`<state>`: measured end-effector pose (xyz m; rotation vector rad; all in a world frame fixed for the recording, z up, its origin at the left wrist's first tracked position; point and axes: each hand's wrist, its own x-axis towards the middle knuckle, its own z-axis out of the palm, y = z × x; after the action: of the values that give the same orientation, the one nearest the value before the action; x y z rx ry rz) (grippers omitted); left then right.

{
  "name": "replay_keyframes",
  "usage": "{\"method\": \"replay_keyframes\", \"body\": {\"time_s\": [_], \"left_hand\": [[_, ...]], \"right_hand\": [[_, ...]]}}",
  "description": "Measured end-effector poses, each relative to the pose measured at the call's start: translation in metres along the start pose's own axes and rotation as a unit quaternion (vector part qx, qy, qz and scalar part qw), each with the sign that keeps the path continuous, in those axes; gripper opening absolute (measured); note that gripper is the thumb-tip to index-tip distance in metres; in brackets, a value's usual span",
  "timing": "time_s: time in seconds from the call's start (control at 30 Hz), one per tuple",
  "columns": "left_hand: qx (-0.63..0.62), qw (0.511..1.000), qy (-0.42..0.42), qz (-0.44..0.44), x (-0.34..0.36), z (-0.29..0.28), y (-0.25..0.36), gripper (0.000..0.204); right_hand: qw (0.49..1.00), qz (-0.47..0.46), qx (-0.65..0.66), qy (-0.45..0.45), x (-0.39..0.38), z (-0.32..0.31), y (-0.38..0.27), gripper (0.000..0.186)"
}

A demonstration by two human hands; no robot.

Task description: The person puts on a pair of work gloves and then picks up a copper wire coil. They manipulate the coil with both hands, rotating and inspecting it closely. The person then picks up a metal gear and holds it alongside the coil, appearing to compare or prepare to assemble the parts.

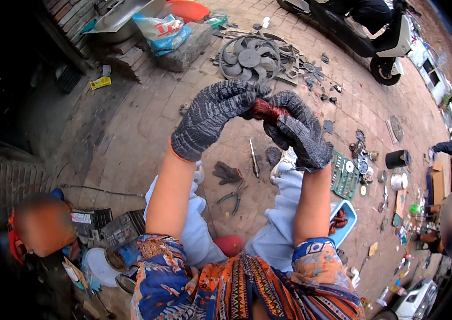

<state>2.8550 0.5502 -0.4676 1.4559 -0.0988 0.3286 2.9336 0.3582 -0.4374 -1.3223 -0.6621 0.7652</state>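
Observation:
Both my hands wear dark grey knit gloves and are raised in front of me. Between them is a bundle of reddish copper wire [269, 111]. My left hand [210, 114] closes on its left end, fingertips pinched together. My right hand [301, 130] wraps the other end with curled fingers. On the ground below lie a screwdriver [254, 158], a loose grey glove [227, 173] and open pliers [232, 200]. Beside my right leg, a light blue tub [350, 220] holds more reddish copper wire bundles [337, 221], partly hidden by my arm.
A radiator fan [250, 57] lies ahead on the brick paving among scattered parts. To its right stands a scooter [386, 48]. A green socket set [345, 176] lies to my right, car batteries [124, 229] to my left. Other people are at both sides.

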Motion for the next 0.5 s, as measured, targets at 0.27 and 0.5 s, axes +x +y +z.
{"method": "replay_keyframes", "body": {"time_s": [0.27, 0.5], "left_hand": [[0.016, 0.991, -0.111, -0.069, -0.008, -0.010, 0.017, 0.024], [-0.040, 0.991, -0.108, -0.065, -0.010, -0.004, 0.023, 0.022]], "right_hand": [[0.995, 0.026, -0.058, -0.076, -0.009, -0.008, -0.001, 0.037], [0.975, -0.091, -0.176, -0.096, -0.008, -0.011, 0.009, 0.042]]}}
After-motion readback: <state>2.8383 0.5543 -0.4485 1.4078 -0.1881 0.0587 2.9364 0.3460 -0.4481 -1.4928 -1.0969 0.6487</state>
